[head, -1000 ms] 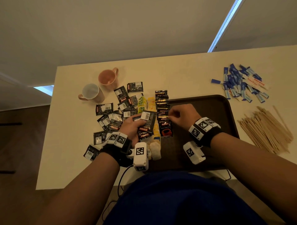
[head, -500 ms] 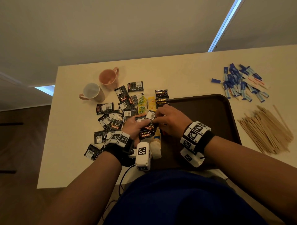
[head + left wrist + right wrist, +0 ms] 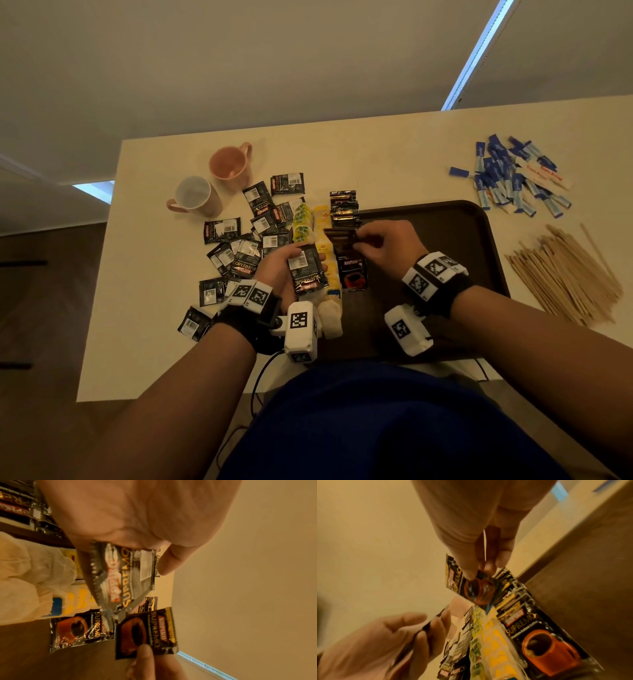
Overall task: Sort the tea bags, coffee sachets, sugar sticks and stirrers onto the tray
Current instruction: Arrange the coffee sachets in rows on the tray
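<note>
The right hand (image 3: 383,245) has just taken one sachet (image 3: 342,240) from the pack (image 3: 306,269) the left hand (image 3: 277,270) grips, and pinches it over the tray (image 3: 462,240) row.

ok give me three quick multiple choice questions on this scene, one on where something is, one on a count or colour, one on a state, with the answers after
1. Where do the wooden stirrers lie?
A. on the tray
B. on the table, right of the tray
C. inside a mug

2. How many mugs stand on the table?
A. one
B. two
C. four

3. What is the right hand doing?
A. pinching a coffee sachet
B. resting flat and open
C. gripping a mug

Answers:
1 B: the stirrers sit in a pile off the tray's right rim.
2 B: a pink mug and a pale mug.
3 A: its fingertips pinch a coffee sachet.
</note>
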